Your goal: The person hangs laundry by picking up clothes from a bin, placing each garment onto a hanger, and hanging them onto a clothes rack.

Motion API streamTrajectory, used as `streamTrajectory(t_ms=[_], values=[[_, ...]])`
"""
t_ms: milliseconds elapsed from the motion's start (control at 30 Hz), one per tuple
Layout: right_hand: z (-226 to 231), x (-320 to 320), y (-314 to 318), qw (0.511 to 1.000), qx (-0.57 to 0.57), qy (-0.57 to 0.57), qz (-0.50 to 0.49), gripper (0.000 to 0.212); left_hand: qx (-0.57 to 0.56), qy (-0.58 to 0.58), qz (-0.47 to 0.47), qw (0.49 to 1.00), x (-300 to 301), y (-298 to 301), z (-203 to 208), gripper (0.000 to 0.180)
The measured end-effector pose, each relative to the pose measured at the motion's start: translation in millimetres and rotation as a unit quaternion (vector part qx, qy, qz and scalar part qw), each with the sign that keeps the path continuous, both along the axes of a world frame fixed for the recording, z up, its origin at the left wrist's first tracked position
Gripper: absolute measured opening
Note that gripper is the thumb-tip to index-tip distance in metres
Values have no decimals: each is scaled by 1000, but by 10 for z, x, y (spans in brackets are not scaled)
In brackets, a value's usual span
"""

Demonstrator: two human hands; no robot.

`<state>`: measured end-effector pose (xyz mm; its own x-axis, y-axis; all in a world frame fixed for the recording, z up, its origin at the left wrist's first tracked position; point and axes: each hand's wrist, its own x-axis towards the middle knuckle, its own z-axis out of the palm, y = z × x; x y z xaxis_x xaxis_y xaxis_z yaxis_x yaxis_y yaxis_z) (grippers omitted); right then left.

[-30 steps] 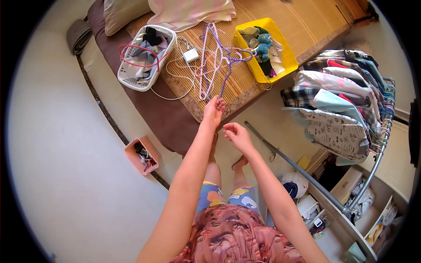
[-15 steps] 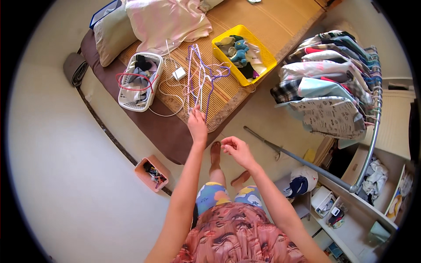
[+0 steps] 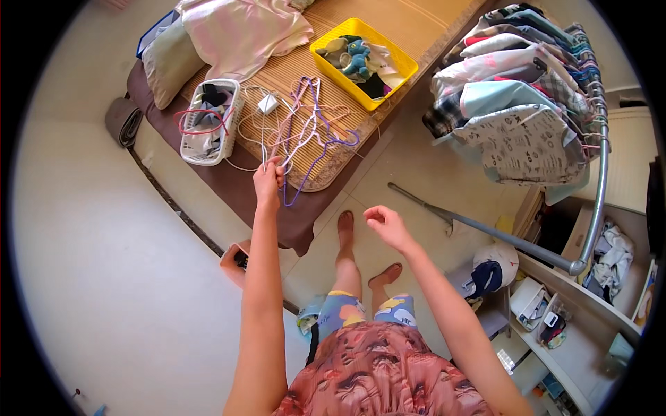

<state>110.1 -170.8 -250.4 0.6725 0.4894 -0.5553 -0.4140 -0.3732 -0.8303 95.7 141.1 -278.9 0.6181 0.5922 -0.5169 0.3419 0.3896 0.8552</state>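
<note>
My left hand is closed around the near ends of clothes hangers at the bed's edge. White and pink hangers fan out beyond it on the woven mat. A purple hanger lies tangled with them, one corner jutting past the mat's edge. Away from the bed, over the floor, my right hand hovers with loosely bent fingers and holds nothing. A white basket of clothes, with a red hanger across it, stands left of the hangers.
On the bed are a yellow basket of clothes with a blue plush toy, and a white adapter with cords. Right, garments hang from a metal rack, whose pole crosses low. A pink bin stands on the floor.
My left hand has shifted left and slightly nearer, dragging the hangers, and the purple one now pokes past the mat. The view has also moved. My right hand stays empty.
</note>
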Motion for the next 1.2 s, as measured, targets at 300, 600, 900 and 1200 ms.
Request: streamTrajectory(t_ms=[300, 600, 900, 1200], values=[[-1013, 943, -40, 961, -212, -168, 51, 58, 47, 94, -6, 994, -466, -92, -659, 22], [-1556, 1612, 385, 983, -159, -88, -34, 77, 516, 77, -210, 827, 32, -409, -856, 70], [-565, 1245, 772, 970, 24, -165, -175, 22, 389, 93, -219, 890, 570, -437, -1011, 60], [-590, 1354, 414, 958, 47, -81, -273, 24, 159, -7, -101, 982, 308, 68, -724, 27]])
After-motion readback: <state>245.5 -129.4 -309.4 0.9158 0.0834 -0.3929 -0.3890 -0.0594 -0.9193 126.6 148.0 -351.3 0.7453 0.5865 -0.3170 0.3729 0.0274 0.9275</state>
